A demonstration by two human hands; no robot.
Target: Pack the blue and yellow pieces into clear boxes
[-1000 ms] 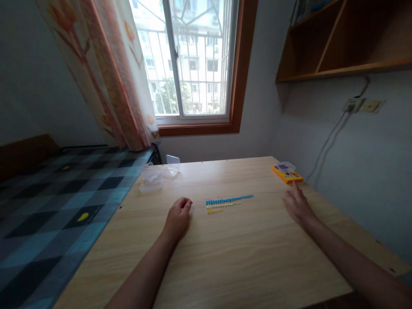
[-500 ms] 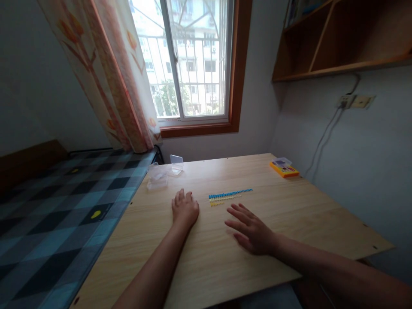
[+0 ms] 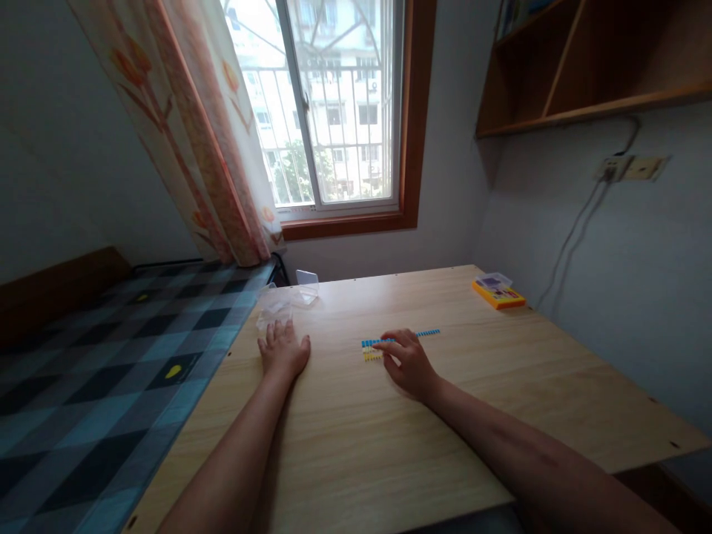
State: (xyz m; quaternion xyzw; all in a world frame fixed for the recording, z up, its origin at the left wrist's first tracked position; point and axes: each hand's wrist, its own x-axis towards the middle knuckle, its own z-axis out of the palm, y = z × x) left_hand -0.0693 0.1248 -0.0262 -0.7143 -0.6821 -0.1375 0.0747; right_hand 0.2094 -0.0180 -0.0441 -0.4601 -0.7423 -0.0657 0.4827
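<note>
Covering the rows: I have the right hand (image 3: 410,366) over the middle of the laid-out small pieces, fingers bent and pointing left. From my head view I cannot tell whether the fingertips pinch a piece or only hover.
Blue row (image 3: 370,343): farthest of three lines on the table, mid-scene; it shows on both sides of the hand, tapering toward the right.
Pale row (image 3: 368,350): between blue and yellow; left end visible, the rest mostly behind the fingers.
Yellow row (image 3: 370,358): nearest to me; left end in view.
Long axis: left to right across the wooden table (image 3: 345,445), right end angled slightly farther off.
Nearer hand: the right, at the rows. From the left hand (image 3: 282,348) they lie to the right, well apart.
Left palm: down, fingers spread, nothing visibly gripped; just on the near side of the clear plastic boxes (image 3: 274,301), contact unclear.
Far right corner: orange-yellow box (image 3: 505,298), clear lid-like tray (image 3: 494,280) on top.
</note>
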